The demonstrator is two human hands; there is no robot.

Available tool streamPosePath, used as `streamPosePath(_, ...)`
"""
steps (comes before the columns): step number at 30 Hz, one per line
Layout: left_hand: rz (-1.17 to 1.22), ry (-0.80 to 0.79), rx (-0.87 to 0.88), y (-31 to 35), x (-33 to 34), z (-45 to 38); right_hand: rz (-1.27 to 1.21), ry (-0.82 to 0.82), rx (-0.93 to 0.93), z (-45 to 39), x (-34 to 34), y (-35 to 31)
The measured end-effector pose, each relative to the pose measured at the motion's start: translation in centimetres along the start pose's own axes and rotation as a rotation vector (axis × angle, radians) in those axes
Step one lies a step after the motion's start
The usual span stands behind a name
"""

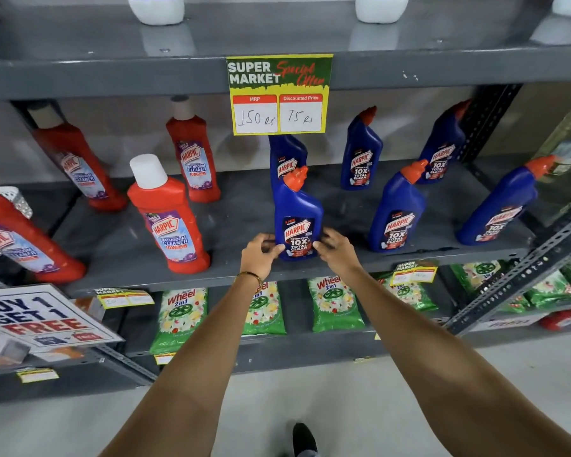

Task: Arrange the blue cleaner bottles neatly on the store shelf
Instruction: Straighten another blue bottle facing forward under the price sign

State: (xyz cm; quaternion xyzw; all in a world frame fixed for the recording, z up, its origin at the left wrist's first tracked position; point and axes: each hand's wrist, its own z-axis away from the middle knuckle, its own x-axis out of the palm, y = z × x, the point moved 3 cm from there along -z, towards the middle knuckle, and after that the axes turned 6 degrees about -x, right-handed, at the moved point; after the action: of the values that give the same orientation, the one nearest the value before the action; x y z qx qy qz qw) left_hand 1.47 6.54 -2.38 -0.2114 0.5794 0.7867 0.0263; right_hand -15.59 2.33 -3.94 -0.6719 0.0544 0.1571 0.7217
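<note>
Several blue Harpic cleaner bottles with orange caps stand on the grey middle shelf [238, 222]. The front-centre blue bottle [296, 209] stands upright near the shelf's front edge. My left hand [260, 251] touches its lower left side and my right hand [334, 247] its lower right side, fingers curled against the label. A second blue bottle [286, 153] stands right behind it, partly hidden by the price sign. Three more blue bottles stand to the right: one at the back [360, 150], one at the front [397, 209] and one at the front right [498, 206]. Another [442, 146] stands at the back right.
Red Harpic bathroom cleaner bottles [168, 219] fill the shelf's left half. A yellow-green price sign [279, 94] hangs from the upper shelf edge. Green Wheel detergent packs [335, 305] lie on the shelf below. A "Buy 1 Get 1 Free" sign [43, 318] is at lower left.
</note>
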Motion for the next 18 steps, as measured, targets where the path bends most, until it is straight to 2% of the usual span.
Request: streamPosePath(18,-0.029,0.016,-0.021,0.02,0.39,0.79,0.126,-0.014,-0.051,1.04,-0.13,-0.84)
